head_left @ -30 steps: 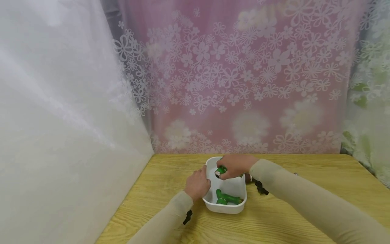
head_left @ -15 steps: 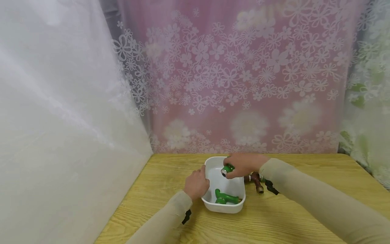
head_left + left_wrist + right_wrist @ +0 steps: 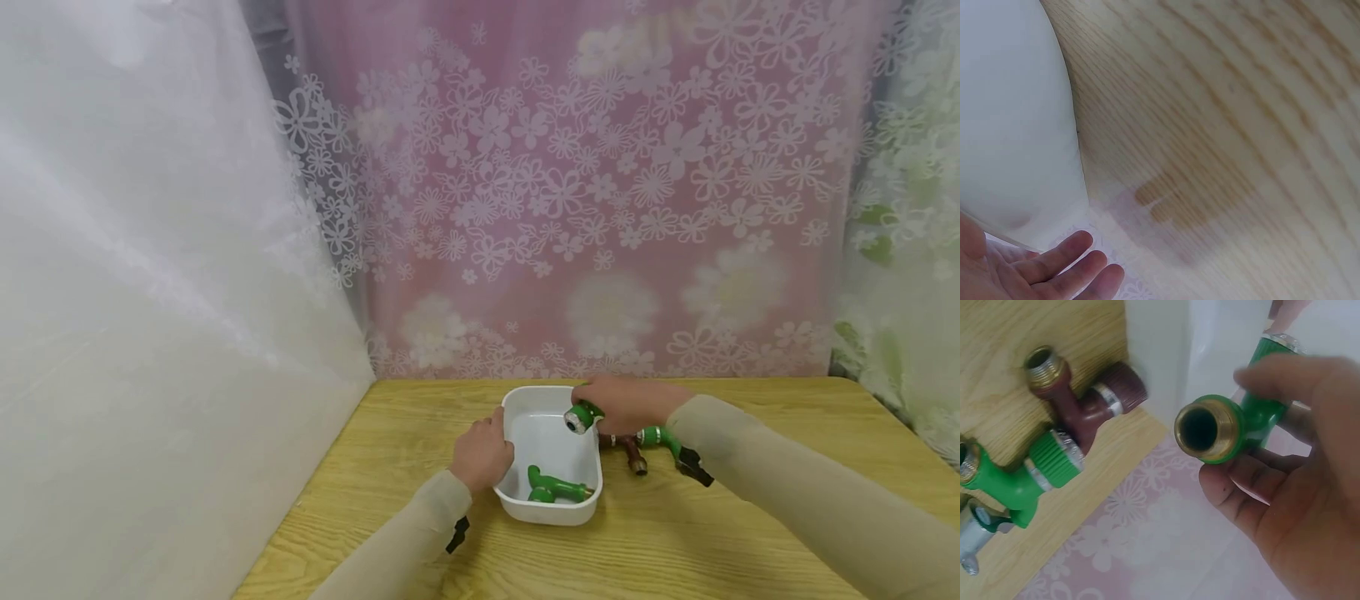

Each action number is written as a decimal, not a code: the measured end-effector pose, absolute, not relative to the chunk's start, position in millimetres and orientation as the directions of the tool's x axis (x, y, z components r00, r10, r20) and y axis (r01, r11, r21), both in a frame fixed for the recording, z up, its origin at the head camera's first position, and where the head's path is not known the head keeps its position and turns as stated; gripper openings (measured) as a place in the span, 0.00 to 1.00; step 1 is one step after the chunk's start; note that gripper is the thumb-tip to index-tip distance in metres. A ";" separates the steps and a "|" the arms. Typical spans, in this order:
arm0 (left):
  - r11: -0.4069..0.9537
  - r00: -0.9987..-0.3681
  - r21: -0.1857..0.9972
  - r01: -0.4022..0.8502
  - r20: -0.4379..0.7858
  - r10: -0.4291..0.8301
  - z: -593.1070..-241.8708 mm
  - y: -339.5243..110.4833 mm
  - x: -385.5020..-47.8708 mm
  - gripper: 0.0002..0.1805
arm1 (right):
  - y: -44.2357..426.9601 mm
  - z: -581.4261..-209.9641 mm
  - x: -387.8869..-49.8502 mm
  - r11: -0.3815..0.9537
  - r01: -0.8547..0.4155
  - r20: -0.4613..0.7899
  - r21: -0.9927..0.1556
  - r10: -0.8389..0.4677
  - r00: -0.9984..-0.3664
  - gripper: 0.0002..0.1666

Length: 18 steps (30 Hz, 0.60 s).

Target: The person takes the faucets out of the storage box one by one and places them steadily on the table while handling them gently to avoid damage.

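Observation:
My left hand (image 3: 482, 454) holds the left rim of a white plastic basin (image 3: 551, 515). In the left wrist view, several fingers (image 3: 1063, 256) extend just beyond the basin wall. My right hand (image 3: 626, 402) grips a green tap (image 3: 581, 417) above the basin's right rim. The right wrist view shows the tap's brass threaded end (image 3: 1204, 430) facing the camera, with the thumb and fingers around its green body. Another green tap (image 3: 558, 486) lies on the basin floor at the near end.
Right of the basin, a dark red tap (image 3: 1079, 406) and a green tap (image 3: 1019, 481) lie on the wooden table (image 3: 720, 533). A silver tap (image 3: 979, 531) is partly visible beyond them. A flowered pink curtain (image 3: 600, 208) hangs behind, and white sheeting (image 3: 150, 292) stands at left.
My right hand has moved right with the green tap, from over the basin's middle to its right rim. The taps on the table have come into fuller view. My left hand stays at the rim.

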<state>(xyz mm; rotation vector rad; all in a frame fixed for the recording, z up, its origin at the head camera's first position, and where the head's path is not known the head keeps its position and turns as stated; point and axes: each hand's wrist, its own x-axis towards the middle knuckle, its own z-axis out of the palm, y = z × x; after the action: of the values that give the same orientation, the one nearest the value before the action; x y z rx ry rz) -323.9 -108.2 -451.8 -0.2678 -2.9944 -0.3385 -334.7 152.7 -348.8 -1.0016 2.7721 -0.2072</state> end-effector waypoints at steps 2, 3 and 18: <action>0.961 -0.980 0.208 0.180 0.125 0.157 -453.0 -107.2 -323.5 0.34 | 157.8 -351.5 -334.3 0.753 -0.628 -0.104 -0.195 -0.653 -0.750 0.18; 0.962 -0.980 0.208 0.179 0.125 0.155 -453.5 -106.7 -323.2 0.34 | 160.3 -352.7 -334.1 0.751 -0.631 -0.098 -0.192 -0.655 -0.749 0.17; 0.963 -0.979 0.203 0.180 0.130 0.155 -455.9 -108.1 -325.0 0.34 | 202.9 -364.4 -337.5 0.760 -0.617 -0.087 -0.205 -0.642 -0.762 0.17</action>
<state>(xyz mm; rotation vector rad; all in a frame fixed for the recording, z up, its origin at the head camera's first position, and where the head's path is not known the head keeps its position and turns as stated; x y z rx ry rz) -325.0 -108.1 -455.9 -0.2568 -2.9999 -0.3260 -337.5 202.9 -364.4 -1.0087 2.8028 -0.2462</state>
